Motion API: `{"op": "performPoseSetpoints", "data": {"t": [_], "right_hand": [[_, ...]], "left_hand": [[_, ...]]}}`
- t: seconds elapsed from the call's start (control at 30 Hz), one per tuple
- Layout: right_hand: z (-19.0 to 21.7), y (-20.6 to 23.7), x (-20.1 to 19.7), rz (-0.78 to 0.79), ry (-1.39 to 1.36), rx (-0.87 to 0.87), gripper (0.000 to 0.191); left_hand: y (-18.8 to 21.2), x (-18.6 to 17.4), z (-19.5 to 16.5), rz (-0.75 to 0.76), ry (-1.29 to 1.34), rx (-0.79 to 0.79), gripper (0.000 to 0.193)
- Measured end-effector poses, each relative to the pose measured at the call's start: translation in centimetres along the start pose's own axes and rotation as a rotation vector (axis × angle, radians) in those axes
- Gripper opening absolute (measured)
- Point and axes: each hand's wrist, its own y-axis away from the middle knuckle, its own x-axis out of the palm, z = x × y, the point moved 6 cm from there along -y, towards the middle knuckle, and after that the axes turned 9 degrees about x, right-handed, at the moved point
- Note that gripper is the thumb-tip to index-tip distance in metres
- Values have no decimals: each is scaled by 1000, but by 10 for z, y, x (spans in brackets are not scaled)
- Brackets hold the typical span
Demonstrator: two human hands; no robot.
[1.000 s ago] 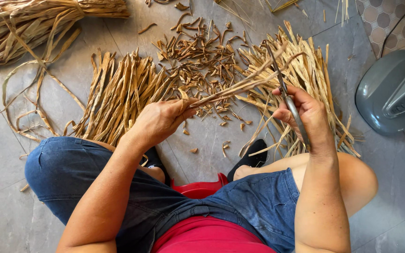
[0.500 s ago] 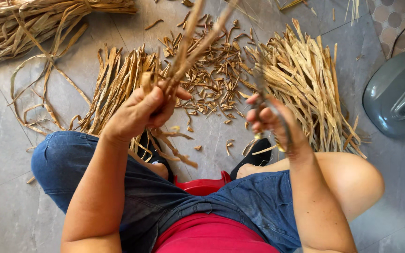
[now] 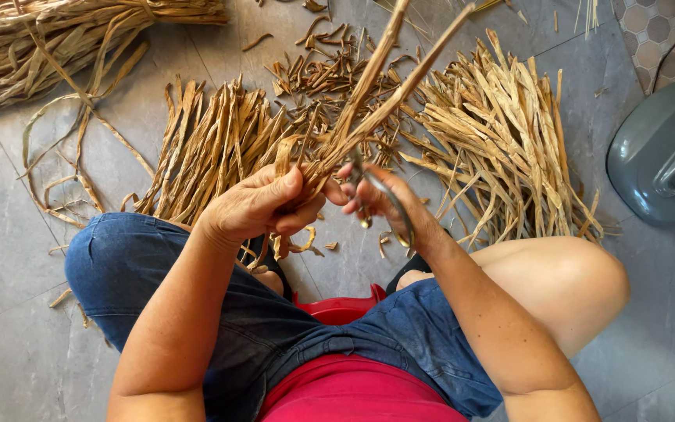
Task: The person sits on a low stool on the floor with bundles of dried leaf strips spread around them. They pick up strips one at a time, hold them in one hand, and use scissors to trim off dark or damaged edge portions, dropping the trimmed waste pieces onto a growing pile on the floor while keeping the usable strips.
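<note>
Nearest: red stool edge (image 3: 343, 306) between my knees, denim shorts.

My left hand (image 3: 263, 207): fingers clamped around the base of a bunch of dried leaf strips (image 3: 369, 101), which rises tilted away from me.

My right hand (image 3: 384, 202): closed on the handles of scissors (image 3: 388, 205), just beside the left hand, at the bunch's lower end; blades mostly hidden.

Floor beyond: cut strip piles left (image 3: 205, 148) and right (image 3: 509, 148), short scraps (image 3: 330, 74) between. Grey fan base (image 3: 658, 156) at right. Large bundle (image 3: 48, 39) far left.

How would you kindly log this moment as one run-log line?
left hand: grips dried strips | right hand: holds scissors at strips' base | floor: strip piles
</note>
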Motion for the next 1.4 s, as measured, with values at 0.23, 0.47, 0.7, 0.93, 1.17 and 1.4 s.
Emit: {"op": "performPoseSetpoints", "data": {"t": [0.23, 0.47, 0.7, 0.93, 1.17, 1.4], "right_hand": [[26, 9, -31, -262, 28, -219, 71], [32, 16, -38, -269, -32, -219, 57], [18, 15, -40, -181, -355, -69, 45], [25, 17, -30, -277, -206, -243, 47], [3, 11, 28, -9, -5, -310, 64], [1, 6, 12, -251, 69, -258, 47]], "left_hand": [[7, -2, -4, -22, -72, -16, 62], [9, -1, -8, -57, -131, -24, 62], [4, -8, -14, -173, -180, -16, 61], [-4, -29, 0, -446, -208, 157, 44], [-39, -23, 41, -574, 101, 385, 29], [-64, 6, 38, -457, -142, 555, 30]]}}
